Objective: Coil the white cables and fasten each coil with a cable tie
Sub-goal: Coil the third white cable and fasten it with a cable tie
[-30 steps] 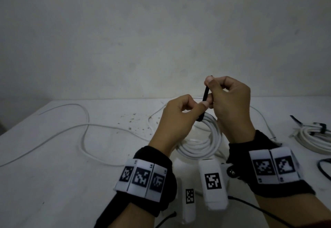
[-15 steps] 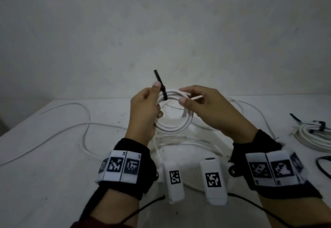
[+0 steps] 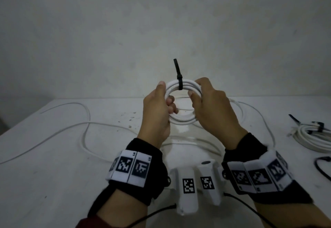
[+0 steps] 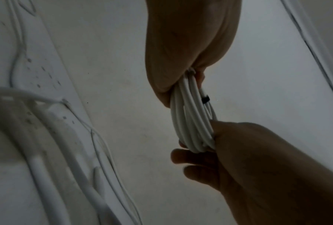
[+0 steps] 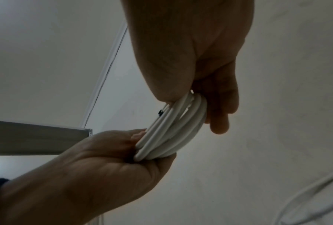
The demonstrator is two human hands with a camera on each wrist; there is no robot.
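Note:
Both hands hold a coil of white cable (image 3: 180, 120) upright above the white table (image 3: 53, 183). My left hand (image 3: 162, 93) grips its left side, thumb on the outside and fingers through the ring. On the right side my right hand (image 3: 196, 88) pinches the strands. A black cable tie (image 3: 179, 84) wraps the top of the coil, its tail sticking straight up. In the left wrist view the coil (image 4: 192, 121) runs between the left hand (image 4: 190, 45) and right hand (image 4: 257, 167), the tie (image 4: 206, 99) at its edge. The right wrist view shows the coil (image 5: 173, 129) edge-on.
A long loose white cable (image 3: 86, 123) snakes over the left of the table, and more white cable (image 3: 179, 142) lies below the hands. A tied white coil (image 3: 313, 134) sits at the right edge, with a thin black cord (image 3: 320, 166) in front of it.
A second ago both hands pinched the tie over the coil low at the table. The coil has since been lifted and turned upright, with one hand on each side.

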